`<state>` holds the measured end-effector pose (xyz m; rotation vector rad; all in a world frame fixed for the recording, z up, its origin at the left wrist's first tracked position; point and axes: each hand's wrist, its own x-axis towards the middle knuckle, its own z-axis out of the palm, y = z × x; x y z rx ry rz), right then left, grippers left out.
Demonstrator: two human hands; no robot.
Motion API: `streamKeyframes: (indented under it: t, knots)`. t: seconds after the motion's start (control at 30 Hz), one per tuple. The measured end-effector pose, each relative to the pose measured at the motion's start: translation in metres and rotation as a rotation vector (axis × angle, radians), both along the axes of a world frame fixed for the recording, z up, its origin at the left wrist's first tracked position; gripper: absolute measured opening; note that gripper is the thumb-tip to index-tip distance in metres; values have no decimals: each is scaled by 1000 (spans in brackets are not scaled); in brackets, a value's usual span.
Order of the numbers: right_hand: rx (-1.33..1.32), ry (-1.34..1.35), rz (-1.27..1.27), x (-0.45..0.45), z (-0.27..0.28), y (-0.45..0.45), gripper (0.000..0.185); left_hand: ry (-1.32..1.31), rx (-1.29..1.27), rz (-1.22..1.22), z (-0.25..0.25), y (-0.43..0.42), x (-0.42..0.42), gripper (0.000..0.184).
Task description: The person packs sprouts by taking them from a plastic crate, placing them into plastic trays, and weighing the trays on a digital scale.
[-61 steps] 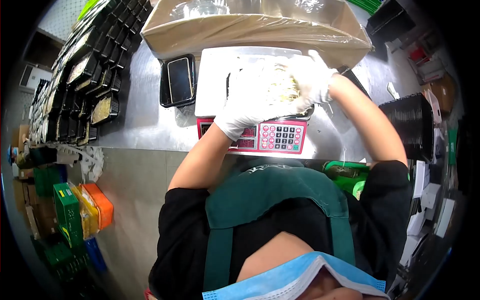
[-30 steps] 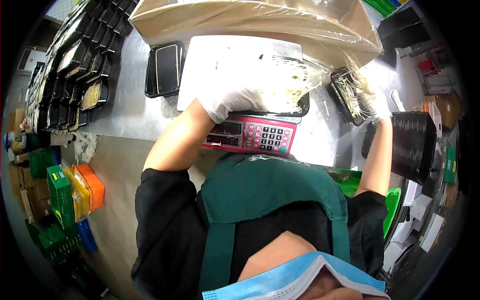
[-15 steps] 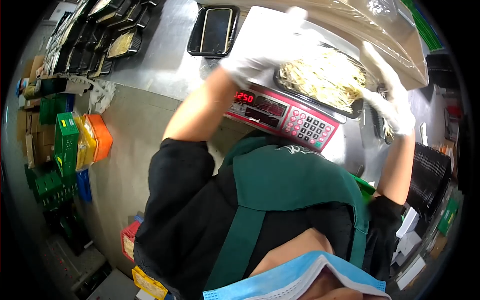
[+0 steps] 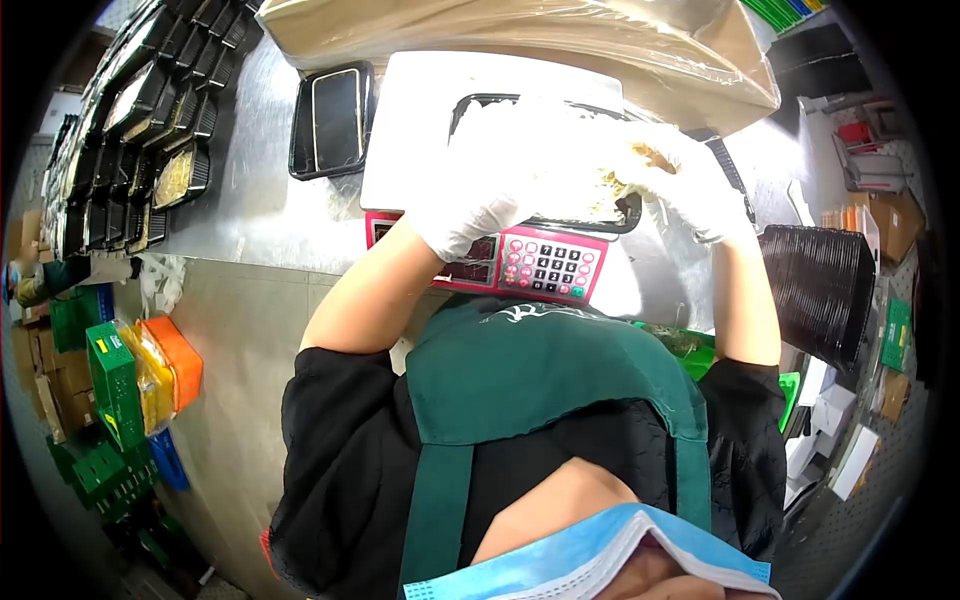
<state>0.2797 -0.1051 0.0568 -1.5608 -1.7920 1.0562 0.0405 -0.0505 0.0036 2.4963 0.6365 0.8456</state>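
Noting spill and misreading risks at the scale

Clock centred on the black tray [image 4: 629, 216], 12 at top of view. Tray sits on the scale [image 4: 400, 150], loaded with pale strands [image 4: 604, 188]; glare hides much of it.

Left hand [image 4: 478, 205], gloved: over the tray's 8 o'clock side. Fingers washed out; grip cannot be told.
Right hand [image 4: 692, 185], gloved: at 3 o'clock, fingers curled in over the tray's end, strands beside them. Cannot tell whether any are pinched.

Risks (judgement):
- Either hand bearing on tray or plate could falsify the reading.
- Curled fingers could drag strands over the 3 o'clock rim onto the desk [image 4: 250, 190].
- A wrist dipping toward 6 o'clock could press the keypad [image 4: 555, 266].
- Display [image 4: 470, 270] at 7 o'clock, partly behind the left wrist; a wrong figure could go unnoticed.
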Motion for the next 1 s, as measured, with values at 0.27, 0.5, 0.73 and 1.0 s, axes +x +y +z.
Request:
streamKeyframes:
  t: [0.27, 0.5, 0.73, 1.0]
  knots:
    - [50, 490, -318, -3, -34, -8, 28, 102, 77, 87, 2, 1, 4, 26]
    - [344, 736, -617, 129, -57, -45, 23, 122, 210, 175, 14, -4, 5, 33]
    - [123, -920, -484, 195, -96, -75, 41, 101, 174, 252, 30, 13, -50, 42]
    - [467, -57, -243, 49, -16, -29, 37, -266, -229, 169, 14, 25, -68, 47]
